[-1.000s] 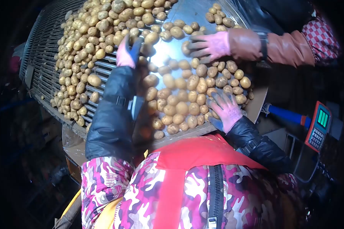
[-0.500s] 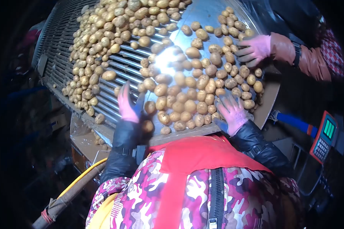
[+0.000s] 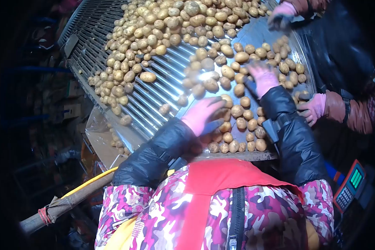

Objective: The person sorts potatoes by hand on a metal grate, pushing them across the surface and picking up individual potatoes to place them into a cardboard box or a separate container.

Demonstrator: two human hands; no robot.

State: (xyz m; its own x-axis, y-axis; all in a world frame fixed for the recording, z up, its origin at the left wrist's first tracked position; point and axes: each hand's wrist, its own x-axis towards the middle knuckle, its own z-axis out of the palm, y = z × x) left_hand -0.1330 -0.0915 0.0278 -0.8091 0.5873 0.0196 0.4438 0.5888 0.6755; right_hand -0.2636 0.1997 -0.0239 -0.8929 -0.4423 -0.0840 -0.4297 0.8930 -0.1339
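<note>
My left hand (image 3: 203, 116), in a pink and grey glove, reaches over the near part of the metal sheet (image 3: 198, 102). Its fingers are apart and point right, against a cluster of loose potatoes (image 3: 236, 111); part of that cluster is hidden beneath it. Farther away and to the right, my right hand (image 3: 262, 79) wears the same kind of glove. With fingers stretched forward and slightly blurred, it lies among potatoes in the middle of the sheet. Neither hand appears to grip a potato.
A large heap of potatoes (image 3: 154, 25) covers the far slatted rack (image 3: 148, 100). At the right edge are a co-worker's gloved hands, one far (image 3: 282, 16) and one near (image 3: 314, 108). A digital display with keypad (image 3: 350, 186) stands at lower right, a pole (image 3: 71, 200) at lower left.
My right hand has moved forward, away from the near edge; my left hand has shifted right onto the potatoes. Potatoes under them have spread. A co-worker's second hand now shows at the far right.
</note>
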